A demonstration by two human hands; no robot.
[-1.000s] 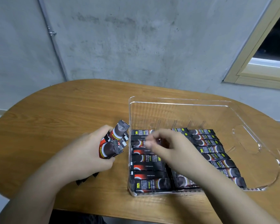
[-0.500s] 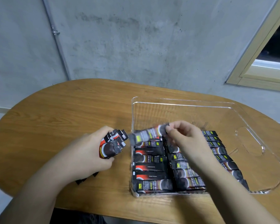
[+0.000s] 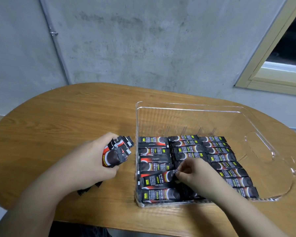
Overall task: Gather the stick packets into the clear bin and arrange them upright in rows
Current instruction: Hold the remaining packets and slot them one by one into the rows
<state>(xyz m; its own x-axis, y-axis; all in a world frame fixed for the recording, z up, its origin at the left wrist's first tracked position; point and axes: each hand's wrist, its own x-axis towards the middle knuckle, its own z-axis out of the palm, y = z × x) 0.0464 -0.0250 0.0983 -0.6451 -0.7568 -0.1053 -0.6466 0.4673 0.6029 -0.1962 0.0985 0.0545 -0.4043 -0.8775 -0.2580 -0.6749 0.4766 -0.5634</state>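
A clear bin (image 3: 191, 106) stands on the right half of the wooden table (image 3: 61, 120). Three rows of black-and-red stick packets (image 3: 217, 158) fill its near part. My right hand (image 3: 195, 175) is inside the bin and pinches the end of one packet (image 3: 157, 179), which lies slightly tilted on the near end of the left row. My left hand (image 3: 91, 161) rests on the table just left of the bin and grips a bundle of packets (image 3: 117, 152); their lower ends stick out below my palm.
The bin's far half and its right side with the handle cut-out (image 3: 261, 147) hold no packets. A grey concrete wall rises behind the table, with a window frame (image 3: 270, 72) at the upper right.
My right hand took one packet from the bundle, carried it right over the bin wall and lowered it onto the near end of the left row. The left hand stayed put.
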